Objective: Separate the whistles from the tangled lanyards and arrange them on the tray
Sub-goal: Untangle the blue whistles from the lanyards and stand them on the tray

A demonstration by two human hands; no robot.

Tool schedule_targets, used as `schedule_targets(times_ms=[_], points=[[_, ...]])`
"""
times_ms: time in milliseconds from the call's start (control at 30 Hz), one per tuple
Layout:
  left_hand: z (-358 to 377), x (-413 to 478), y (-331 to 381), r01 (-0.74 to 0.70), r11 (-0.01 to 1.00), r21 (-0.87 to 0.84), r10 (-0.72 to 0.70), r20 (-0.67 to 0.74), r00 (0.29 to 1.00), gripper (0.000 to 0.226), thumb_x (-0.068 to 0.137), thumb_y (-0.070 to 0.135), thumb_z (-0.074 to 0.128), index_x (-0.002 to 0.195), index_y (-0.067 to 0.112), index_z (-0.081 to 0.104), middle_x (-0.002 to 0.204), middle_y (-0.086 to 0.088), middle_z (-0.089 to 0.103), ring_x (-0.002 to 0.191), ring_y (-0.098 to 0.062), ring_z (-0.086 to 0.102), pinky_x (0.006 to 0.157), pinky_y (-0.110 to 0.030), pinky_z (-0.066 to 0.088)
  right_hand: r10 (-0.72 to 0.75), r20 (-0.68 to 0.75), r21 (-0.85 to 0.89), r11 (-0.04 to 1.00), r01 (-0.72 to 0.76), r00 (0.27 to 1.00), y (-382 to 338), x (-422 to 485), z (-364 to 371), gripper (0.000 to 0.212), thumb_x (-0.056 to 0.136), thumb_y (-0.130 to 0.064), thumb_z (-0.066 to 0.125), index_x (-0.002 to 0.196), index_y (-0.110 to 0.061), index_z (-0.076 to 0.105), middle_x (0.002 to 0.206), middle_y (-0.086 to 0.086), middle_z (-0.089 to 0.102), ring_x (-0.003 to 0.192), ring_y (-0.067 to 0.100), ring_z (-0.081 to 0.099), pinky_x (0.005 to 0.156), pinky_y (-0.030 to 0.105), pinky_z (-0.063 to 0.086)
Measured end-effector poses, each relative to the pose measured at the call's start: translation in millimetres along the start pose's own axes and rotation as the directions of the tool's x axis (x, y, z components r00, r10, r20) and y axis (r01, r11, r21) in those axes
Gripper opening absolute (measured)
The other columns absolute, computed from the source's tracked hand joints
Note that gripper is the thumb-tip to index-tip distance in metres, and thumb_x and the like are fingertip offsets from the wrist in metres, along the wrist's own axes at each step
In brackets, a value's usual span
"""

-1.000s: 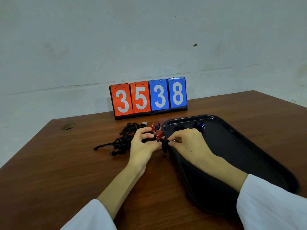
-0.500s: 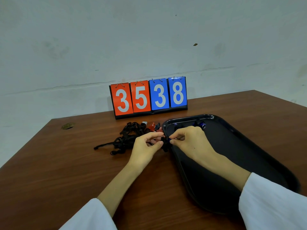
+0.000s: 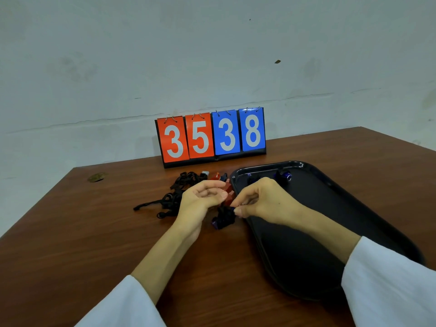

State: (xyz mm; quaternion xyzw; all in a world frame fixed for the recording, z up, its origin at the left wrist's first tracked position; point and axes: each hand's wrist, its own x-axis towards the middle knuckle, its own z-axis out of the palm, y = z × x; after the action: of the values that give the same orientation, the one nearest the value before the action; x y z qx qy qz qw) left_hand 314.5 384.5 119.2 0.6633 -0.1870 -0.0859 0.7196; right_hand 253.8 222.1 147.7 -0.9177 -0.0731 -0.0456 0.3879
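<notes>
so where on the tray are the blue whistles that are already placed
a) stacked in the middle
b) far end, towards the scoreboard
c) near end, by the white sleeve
b: the blue whistles lie at the far end of the black tray, the end nearest the scoreboard.
</notes>
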Motion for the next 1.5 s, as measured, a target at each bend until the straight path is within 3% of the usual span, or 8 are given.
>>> schedule_targets(times_ms=[133,267,367,467,867,1033,1200,1500], points=[[4,-3,4,0.194,0.968,-0.161,-0.179,0.101,0.979,0.014,0.08,0.006,0.064,0.091,0.012,0.07,0.082,-0.002,0.071,0.077,-0.014,0.067,0.06,-0.023,0.053,0.043,0.107,0.39,0.917,-0.082,0.993,-4,-3,-7,0.015,0.079,0.002,0.066,0.09,-0.007,0.07,0.085,0.01,0.073,0.076,0.017,0.071,0.068,0.021,0.057],[8,-1,0,0.191,0.974,-0.124,-0.186,0.051,0.981,0.019,0.091,0.005,0.051,0.099,0.009,0.068,0.105,-0.009,0.065,0.091,-0.021,0.065,0.077,-0.032,0.057,0.225,0.139,0.678,0.689,-0.259,0.964,3,-4,-5,0.017,0.08,0.002,0.063,0.096,0.0,0.069,0.086,0.016,0.072,0.077,0.02,0.071,0.067,0.024,0.058],[9,-1,-3,-0.027,0.996,0.091,0.038,-0.118,0.992,0.029,0.094,0.002,0.046,0.105,0.02,0.066,0.114,0.0,0.062,0.101,-0.011,0.062,0.086,-0.028,0.053,0.335,0.15,0.747,0.578,-0.329,0.93,8,-1,-4,0.018,0.081,0.001,0.063,0.098,0.001,0.068,0.088,0.017,0.072,0.076,0.02,0.071,0.066,0.024,0.058],[9,-2,3,-0.15,0.982,0.114,0.161,-0.101,0.982,0.051,0.084,-0.018,0.04,0.111,0.017,0.064,0.112,0.003,0.065,0.1,-0.001,0.062,0.08,-0.014,0.05,0.39,0.154,0.797,0.494,-0.348,0.908,9,3,-6,0.02,0.081,-0.001,0.063,0.101,0.003,0.066,0.089,0.018,0.072,0.076,0.02,0.071,0.066,0.024,0.058],[21,-9,-5,-0.041,0.992,-0.121,0.042,0.008,0.999,0.031,0.092,0.016,0.052,0.121,0.007,0.059,0.112,-0.01,0.069,0.107,-0.021,0.064,0.092,-0.033,0.052,0.509,0.282,0.912,0.12,-0.392,0.813,10,3,4,0.008,0.081,0.002,0.062,0.089,0.003,0.067,0.078,0.016,0.072,0.067,0.019,0.071,0.062,0.026,0.059],[24,-9,-13,0.042,0.979,-0.2,-0.046,-0.014,0.999,0.047,0.088,0.014,0.059,0.131,-0.002,0.048,0.108,-0.015,0.069,0.103,-0.026,0.066,0.093,-0.035,0.052,0.55,0.231,0.943,0.075,-0.323,0.802,1,4,17,0.004,0.084,0.003,0.06,0.084,0.003,0.064,0.066,0.015,0.07,0.058,0.017,0.069,0.063,0.027,0.057],[21,-10,-8,0.042,0.954,-0.296,-0.049,-0.016,0.999,0.028,0.095,0.026,0.047,0.103,0.008,0.066,0.103,-0.014,0.071,0.1,-0.023,0.067,0.087,-0.03,0.054,0.558,0.177,0.954,0.104,-0.28,0.811,-2,5,24,0.007,0.082,0.006,0.061,0.088,0.004,0.065,0.074,0.018,0.07,0.067,0.02,0.068,0.06,0.026,0.059],[24,-10,-17,0.029,0.983,-0.182,-0.04,-0.057,0.998,0.03,0.093,0.017,0.053,0.119,0.005,0.06,0.109,-0.014,0.069,0.102,-0.023,0.066,0.09,-0.033,0.053,0.544,0.194,0.952,0.095,-0.29,0.816,-1,5,29,0.011,0.082,0.003,0.063,0.093,0.005,0.065,0.078,0.019,0.07,0.071,0.021,0.068,0.06,0.027,0.059]])
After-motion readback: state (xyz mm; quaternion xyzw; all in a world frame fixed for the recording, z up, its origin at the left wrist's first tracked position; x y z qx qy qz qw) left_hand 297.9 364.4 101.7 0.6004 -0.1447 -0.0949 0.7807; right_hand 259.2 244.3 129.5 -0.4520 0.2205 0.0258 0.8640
